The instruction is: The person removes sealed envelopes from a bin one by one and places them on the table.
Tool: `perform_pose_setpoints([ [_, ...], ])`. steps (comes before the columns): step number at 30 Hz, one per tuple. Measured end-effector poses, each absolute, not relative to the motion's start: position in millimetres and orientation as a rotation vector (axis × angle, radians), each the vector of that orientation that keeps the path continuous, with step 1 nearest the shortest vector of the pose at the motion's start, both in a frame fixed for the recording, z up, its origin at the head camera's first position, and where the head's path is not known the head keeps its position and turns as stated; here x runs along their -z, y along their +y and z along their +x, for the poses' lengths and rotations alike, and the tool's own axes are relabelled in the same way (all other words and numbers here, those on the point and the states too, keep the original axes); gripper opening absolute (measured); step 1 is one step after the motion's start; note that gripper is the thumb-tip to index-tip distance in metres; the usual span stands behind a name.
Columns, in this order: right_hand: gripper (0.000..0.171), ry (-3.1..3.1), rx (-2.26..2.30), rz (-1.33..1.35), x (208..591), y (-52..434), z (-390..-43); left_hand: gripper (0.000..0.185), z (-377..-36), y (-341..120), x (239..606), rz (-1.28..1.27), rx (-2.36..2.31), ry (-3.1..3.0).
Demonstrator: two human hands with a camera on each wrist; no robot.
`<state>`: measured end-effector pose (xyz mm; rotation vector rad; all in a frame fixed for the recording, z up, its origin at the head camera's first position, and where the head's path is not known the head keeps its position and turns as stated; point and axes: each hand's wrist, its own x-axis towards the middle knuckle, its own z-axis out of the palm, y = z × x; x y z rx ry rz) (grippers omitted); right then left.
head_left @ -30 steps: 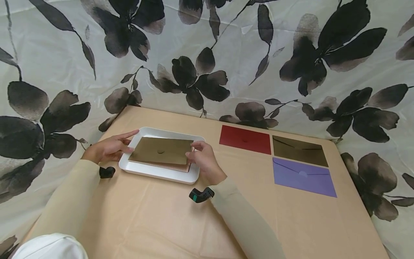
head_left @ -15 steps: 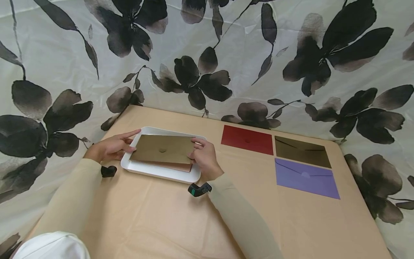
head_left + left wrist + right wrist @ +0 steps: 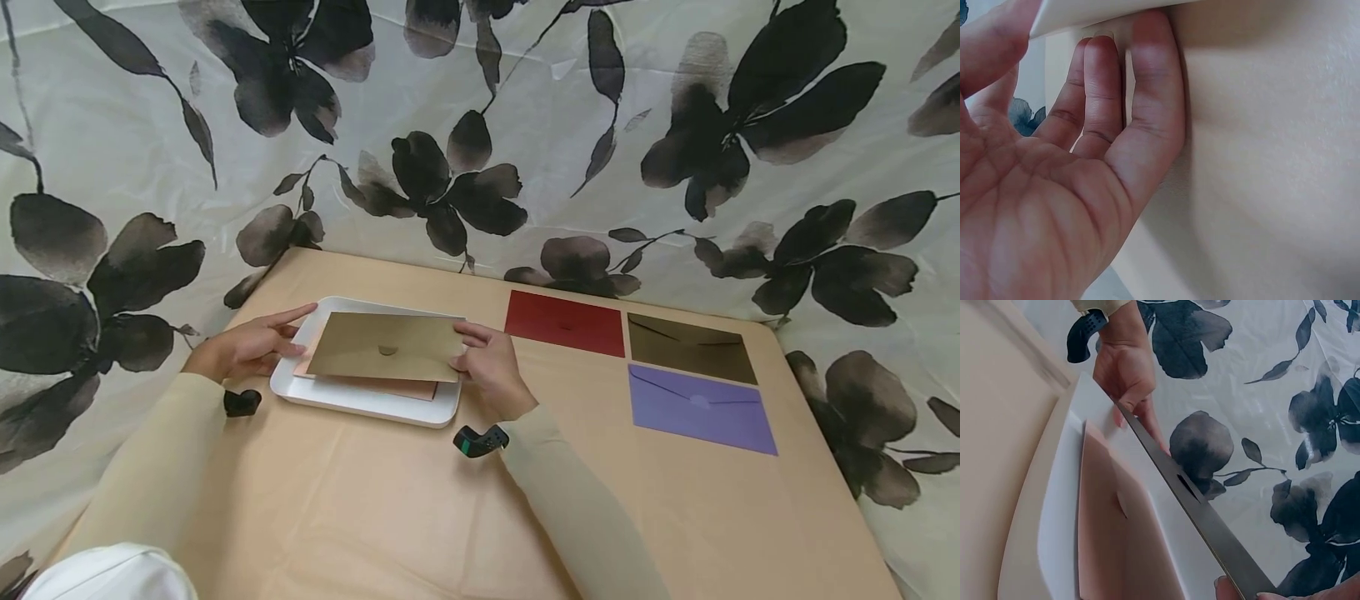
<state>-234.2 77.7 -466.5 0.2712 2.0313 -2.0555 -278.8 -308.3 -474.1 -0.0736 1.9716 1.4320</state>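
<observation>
A: Any writing to read?

B: No. The envelopes are plain. Nearest the camera is something white at the bottom left, then two cream sleeves, each with a small dark wrist unit.

A: What does the right hand hold?

B: The right hand pinches the right edge of the gold envelope, thumb on top, fingers under. The envelope is lifted off the tray, tilted, with a round flap seal in its middle. The right wrist view shows it edge-on, with a gap between it and the pink envelope that lies flat in the tray.

A: And the left hand?

B: The left hand rests at the tray's left edge. Its fingers are nearly straight and press against the white rim; they curl round nothing.

A: Where is the tray?

B: On the left part of the table, which has a tan paper-like cover with slight wrinkles.

A: What lies farther off?

B: To the right, well apart from the tray, lie three envelopes flat on the table: purple nearest, dark brown just behind it, and red beside the brown one on the left.

A: And the room?

B: A pale cloth printed with big black flowers hangs behind the table and drapes down both sides.
</observation>
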Motion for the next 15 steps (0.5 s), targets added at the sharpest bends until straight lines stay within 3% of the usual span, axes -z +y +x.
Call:
perform_pose_setpoints([
  [15, 0.06, 2.077, 2.019, 0.26, 459, 124, -227, 0.098, -278, -307, 473, -0.071, -1.402, 1.997],
])
